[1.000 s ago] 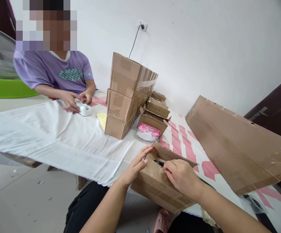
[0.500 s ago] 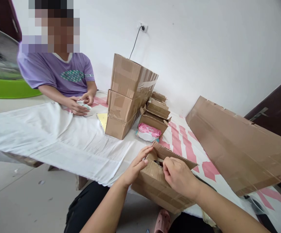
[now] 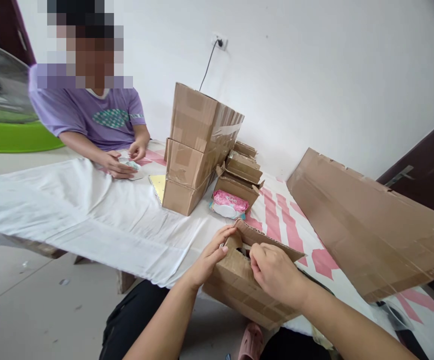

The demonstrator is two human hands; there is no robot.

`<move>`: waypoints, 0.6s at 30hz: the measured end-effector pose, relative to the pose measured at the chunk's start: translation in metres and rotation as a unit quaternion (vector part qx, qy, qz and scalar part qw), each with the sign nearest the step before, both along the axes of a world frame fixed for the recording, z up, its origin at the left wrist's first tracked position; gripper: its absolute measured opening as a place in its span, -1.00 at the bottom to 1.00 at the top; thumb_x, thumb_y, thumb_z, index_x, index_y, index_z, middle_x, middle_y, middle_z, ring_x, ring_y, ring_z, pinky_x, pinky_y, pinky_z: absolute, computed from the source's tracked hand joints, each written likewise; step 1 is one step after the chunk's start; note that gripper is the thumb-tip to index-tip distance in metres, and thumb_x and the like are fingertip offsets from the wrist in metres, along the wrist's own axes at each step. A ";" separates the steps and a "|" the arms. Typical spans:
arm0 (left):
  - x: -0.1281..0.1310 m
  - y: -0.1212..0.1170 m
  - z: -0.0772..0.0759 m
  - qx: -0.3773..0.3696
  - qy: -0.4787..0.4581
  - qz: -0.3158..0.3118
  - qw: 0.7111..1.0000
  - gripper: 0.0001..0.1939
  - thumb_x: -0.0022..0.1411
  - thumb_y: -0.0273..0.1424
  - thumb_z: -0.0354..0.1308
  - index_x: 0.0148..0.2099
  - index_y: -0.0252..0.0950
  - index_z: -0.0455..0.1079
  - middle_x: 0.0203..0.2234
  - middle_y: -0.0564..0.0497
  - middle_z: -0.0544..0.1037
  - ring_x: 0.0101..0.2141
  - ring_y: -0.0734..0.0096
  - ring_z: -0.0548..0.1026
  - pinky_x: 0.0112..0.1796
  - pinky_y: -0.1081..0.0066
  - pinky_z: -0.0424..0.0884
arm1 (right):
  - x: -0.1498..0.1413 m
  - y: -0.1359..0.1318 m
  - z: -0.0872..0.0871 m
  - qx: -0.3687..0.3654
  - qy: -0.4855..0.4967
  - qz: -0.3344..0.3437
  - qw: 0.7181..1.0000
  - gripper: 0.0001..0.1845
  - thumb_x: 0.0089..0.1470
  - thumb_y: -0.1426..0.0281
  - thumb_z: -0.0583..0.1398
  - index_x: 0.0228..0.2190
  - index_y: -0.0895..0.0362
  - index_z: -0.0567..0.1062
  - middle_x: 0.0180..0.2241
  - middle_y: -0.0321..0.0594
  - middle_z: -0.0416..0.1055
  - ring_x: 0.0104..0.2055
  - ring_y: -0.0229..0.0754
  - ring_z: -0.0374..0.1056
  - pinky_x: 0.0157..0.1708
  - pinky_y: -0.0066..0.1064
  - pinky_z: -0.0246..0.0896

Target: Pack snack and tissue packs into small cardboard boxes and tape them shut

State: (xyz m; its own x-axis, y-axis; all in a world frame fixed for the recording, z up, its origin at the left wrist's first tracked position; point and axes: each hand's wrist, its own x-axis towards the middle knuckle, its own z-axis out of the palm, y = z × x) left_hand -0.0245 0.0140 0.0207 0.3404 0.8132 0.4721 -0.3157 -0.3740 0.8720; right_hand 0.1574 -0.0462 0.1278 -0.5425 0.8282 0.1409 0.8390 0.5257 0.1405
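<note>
A brown cardboard box [image 3: 247,290] stands tilted at the table's near edge, in front of my lap. One of its flaps [image 3: 265,240] sticks up along the far side, and a small dark opening [image 3: 244,250] shows in the top. My left hand [image 3: 213,255] grips the box's left edge, fingers along the top by the flap. Right beside the opening, my right hand [image 3: 273,270] is closed with its fingers curled down. Whatever those fingers hold is hidden beneath the hand.
Just beyond the box lies a pink wipes pack [image 3: 230,204] against an open carton [image 3: 235,185]. Stacked cartons [image 3: 190,150] rise to its left. A large cardboard sheet [image 3: 367,225] leans at right. Across the table [image 3: 89,210], a person [image 3: 97,115] handles a small pale item.
My right hand has shifted very slightly left at the opening. The left hand and the box stay put. Across the table, the other person's hands have moved slightly apart.
</note>
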 end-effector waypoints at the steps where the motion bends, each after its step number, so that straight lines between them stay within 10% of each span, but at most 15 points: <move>1: 0.000 0.000 0.000 0.000 -0.001 0.001 1.000 -0.52 0.28 -0.27 0.00 0.22 -0.20 0.29 0.30 -0.02 0.17 0.32 0.08 -0.02 0.29 0.05 -0.17 | 0.000 0.002 0.000 -0.006 0.000 0.000 1.000 -0.81 0.02 0.63 0.02 -0.41 0.09 0.25 -0.48 -0.27 0.35 -0.40 -0.19 0.27 -0.37 -0.36 0.11; 18: 0.000 0.000 0.000 -0.006 0.009 0.005 1.000 -0.53 0.28 -0.26 0.00 0.21 -0.20 0.30 0.30 -0.03 0.16 0.31 0.08 -0.01 0.29 0.04 -0.16 | 0.008 0.013 0.010 -0.176 0.190 -0.085 0.962 -0.78 -0.05 0.59 0.17 -0.40 0.06 0.26 -0.46 -0.39 0.43 -0.45 -0.29 0.38 -0.43 -0.47 0.16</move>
State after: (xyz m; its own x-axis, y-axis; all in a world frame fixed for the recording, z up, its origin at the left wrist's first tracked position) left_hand -0.0247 0.0136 0.0210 0.3398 0.8227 0.4558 -0.2959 -0.3665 0.8821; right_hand 0.1655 -0.0330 0.1374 -0.3603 0.9328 -0.0037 0.8727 0.3356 -0.3546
